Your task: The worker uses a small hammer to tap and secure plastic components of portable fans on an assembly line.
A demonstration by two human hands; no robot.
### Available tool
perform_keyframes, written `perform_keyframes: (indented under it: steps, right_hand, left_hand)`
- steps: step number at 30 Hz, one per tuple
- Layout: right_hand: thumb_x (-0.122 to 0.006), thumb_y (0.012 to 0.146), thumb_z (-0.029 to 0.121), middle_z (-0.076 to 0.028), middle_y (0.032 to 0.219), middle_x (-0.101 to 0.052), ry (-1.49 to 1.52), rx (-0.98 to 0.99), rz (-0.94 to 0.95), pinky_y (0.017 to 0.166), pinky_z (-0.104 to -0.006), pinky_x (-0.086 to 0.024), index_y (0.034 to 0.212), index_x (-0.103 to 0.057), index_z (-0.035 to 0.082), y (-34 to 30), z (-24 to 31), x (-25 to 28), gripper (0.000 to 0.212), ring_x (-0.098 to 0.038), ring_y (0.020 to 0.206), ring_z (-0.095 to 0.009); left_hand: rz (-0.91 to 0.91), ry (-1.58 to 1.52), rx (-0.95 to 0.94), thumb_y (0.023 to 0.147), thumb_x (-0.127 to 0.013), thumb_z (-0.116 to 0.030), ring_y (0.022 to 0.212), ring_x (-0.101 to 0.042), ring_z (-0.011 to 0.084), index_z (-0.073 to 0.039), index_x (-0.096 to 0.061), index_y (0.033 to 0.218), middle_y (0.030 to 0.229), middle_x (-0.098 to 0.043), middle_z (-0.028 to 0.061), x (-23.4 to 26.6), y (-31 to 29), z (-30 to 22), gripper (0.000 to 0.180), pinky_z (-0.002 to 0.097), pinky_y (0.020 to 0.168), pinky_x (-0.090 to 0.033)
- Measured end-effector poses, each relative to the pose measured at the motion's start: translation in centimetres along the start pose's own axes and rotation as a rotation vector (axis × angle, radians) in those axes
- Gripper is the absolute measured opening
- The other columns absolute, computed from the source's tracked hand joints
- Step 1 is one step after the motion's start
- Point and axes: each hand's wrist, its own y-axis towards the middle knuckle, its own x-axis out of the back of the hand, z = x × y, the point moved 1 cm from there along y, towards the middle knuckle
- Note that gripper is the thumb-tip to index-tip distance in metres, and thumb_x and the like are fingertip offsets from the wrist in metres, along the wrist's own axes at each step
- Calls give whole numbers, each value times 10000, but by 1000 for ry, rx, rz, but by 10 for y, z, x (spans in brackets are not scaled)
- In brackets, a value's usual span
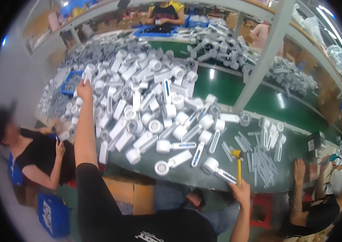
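My left arm is stretched far out over a large heap of white and grey plastic housings, each with a round head and a long handle. At the heap's left side my left hand is closed on a white plastic housing. By the table's near edge my right hand grips a small hammer with a yellow handle, its head up. A white housing with a round head lies with its handle end at my right fingers; whether they also hold it, I cannot tell.
Thin grey strips lie on the green table, right of the hammer. A blue crate of small grey parts stands beyond my left hand. A white post rises by the green conveyor. Co-workers sit left, right and across.
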Motion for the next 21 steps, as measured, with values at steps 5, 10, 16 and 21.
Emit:
perform_keyframes:
  steps: [5, 10, 16, 21]
  right_hand:
    - [-816, 909, 125, -6, 660, -623, 24, -50, -84, 422, -279, -420, 1151, -740, -18, -14, -12, 0, 292, -545, 466, -89]
    - [-814, 911, 181, 9, 706, -634, -46, -15, -52, 500, -300, -446, 1210, -738, -8, -5, -50, 5, 362, -560, 560, -88]
    - [-781, 976, 379, -54, 727, -658, -109, -170, 173, 548, -357, -500, 1296, -705, 78, 22, 4, -2, 446, -593, 568, -140]
    - [-762, 1003, 228, 47, 626, -543, 373, -51, 44, 446, -269, -383, 1461, -638, 80, 12, -11, 6, 498, -488, 473, -60]
  left_hand:
    - [227, -145, 92, 915, -672, -188, 1077, -764, 289, 32, -712, 1348, 1164, -786, 247, -75, 21, 38, 487, 386, 974, -560]
    - [307, 4, -95, 1063, -601, -317, 1178, -716, 326, -32, -697, 1388, 1272, -761, 176, -75, 52, 79, 443, 429, 1035, -531]
    - [605, -538, -4, 1067, -700, -372, 680, -414, 41, -129, -696, 915, 733, -494, -84, 13, -86, -92, 287, 235, 608, -324]
    - [987, -746, -129, 1090, -658, -253, 676, -456, 44, -95, -718, 997, 760, -521, -64, 80, -257, -246, 193, 255, 604, -377]
